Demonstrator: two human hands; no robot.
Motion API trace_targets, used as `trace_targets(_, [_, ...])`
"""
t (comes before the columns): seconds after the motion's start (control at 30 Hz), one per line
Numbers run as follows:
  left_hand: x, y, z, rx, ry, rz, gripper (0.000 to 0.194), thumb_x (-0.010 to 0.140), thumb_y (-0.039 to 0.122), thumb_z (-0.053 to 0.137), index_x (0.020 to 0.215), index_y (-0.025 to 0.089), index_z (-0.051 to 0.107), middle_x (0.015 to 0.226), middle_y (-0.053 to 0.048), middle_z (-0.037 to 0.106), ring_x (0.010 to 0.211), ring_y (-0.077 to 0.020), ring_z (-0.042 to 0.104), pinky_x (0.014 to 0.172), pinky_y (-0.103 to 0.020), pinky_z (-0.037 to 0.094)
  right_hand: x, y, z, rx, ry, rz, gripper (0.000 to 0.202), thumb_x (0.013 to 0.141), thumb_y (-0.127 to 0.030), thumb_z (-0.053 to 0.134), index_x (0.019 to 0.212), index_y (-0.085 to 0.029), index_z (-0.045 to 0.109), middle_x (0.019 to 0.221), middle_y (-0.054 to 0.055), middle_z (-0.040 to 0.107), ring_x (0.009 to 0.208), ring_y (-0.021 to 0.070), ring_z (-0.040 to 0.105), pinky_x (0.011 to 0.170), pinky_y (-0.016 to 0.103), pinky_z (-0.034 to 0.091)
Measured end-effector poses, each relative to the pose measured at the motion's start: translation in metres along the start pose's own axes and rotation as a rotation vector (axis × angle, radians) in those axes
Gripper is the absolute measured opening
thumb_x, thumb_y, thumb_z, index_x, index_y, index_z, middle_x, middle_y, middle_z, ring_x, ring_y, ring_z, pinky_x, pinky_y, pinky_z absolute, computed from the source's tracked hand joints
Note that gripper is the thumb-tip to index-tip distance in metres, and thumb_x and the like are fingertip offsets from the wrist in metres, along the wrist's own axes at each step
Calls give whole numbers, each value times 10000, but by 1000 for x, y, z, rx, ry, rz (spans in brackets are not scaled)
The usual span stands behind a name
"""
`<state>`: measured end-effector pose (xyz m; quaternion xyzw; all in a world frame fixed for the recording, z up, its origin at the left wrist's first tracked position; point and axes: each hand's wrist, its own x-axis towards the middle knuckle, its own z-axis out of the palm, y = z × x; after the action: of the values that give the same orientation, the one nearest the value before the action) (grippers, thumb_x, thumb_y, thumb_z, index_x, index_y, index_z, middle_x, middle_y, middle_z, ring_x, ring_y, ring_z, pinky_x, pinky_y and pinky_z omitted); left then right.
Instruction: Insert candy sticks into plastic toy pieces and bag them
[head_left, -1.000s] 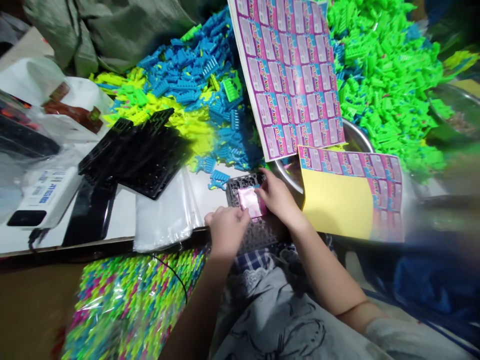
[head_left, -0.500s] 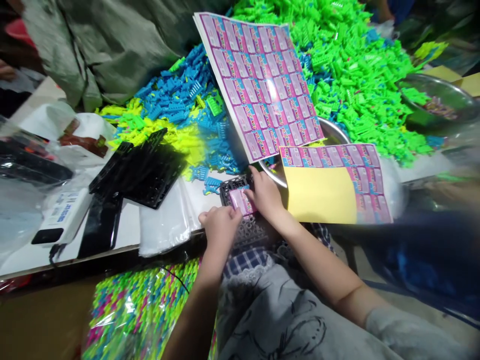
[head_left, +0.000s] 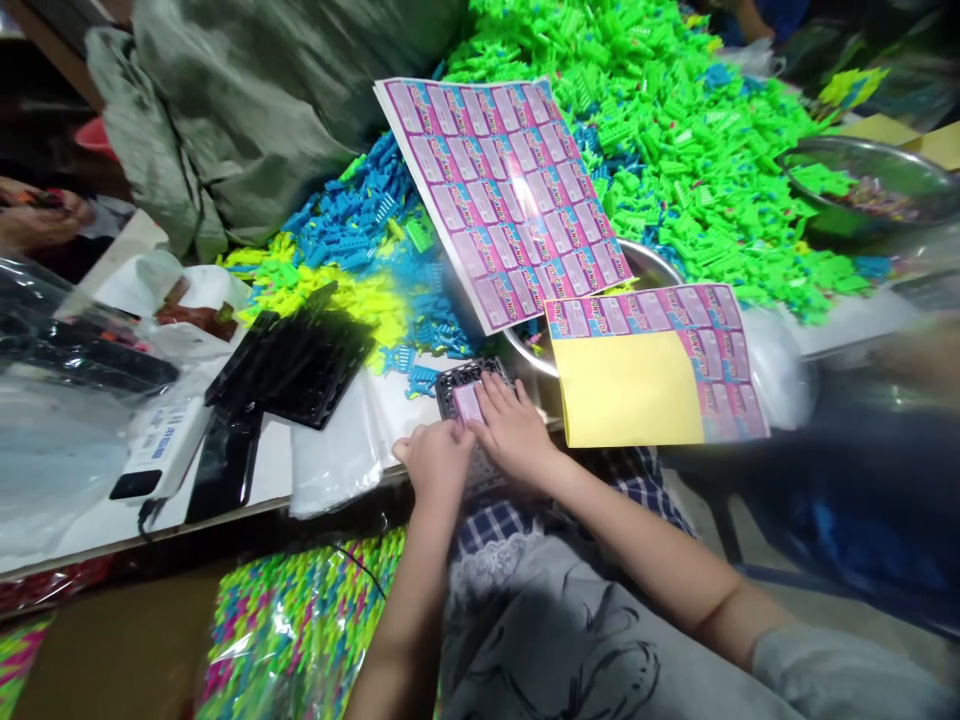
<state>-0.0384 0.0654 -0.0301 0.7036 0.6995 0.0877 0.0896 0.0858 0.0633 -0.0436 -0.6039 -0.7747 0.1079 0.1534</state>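
A small pink and purple sticker [head_left: 466,403] lies on a black openwork plastic panel [head_left: 448,379] at the table's front edge. Flat over the sticker's right side rests my right hand [head_left: 516,428], fingers outstretched and apart. My left hand [head_left: 436,462] is closed, with its thumb side against the sticker's lower edge; whatever its fingers grip is hidden. Just right of my hands is a sticker sheet [head_left: 630,390], partly peeled to its yellow backing. A fuller sticker sheet [head_left: 510,200] leans behind it, over a metal bowl [head_left: 658,262].
Green plastic pieces [head_left: 675,150] are heaped behind, with blue pieces [head_left: 345,215] and yellow ones further left. Black panels [head_left: 300,355], clear plastic bags [head_left: 334,465] and a white power strip [head_left: 161,445] lie leftward. Another person's hands [head_left: 37,215] show at far left.
My right hand has gone from gripping the panel's right side to lying flat across the sticker. My left hand stays closed by the sticker's lower edge. The view has shifted slightly.
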Motion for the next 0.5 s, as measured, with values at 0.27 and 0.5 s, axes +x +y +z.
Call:
trace_targets(0.27, [-8,0,1,3,61,10,236,762,349,461,600,214,566,693,-36,630,767,-222,504,666,-355,232,-1,2,0,40,-3,-11,668,887,-528,201,1358,-60,280,1443,145,202,1344,248,136,1083,462,79])
trace_targets(0.5, [-26,7,0,-44,181,-59,248,773,363,456,691,226,646,683,-31,600,782,-219,492,731,-365,268,0,4,0,85,-13,7,665,890,-528,150,1365,-76,267,1451,123,184,1347,231,127,1082,464,89])
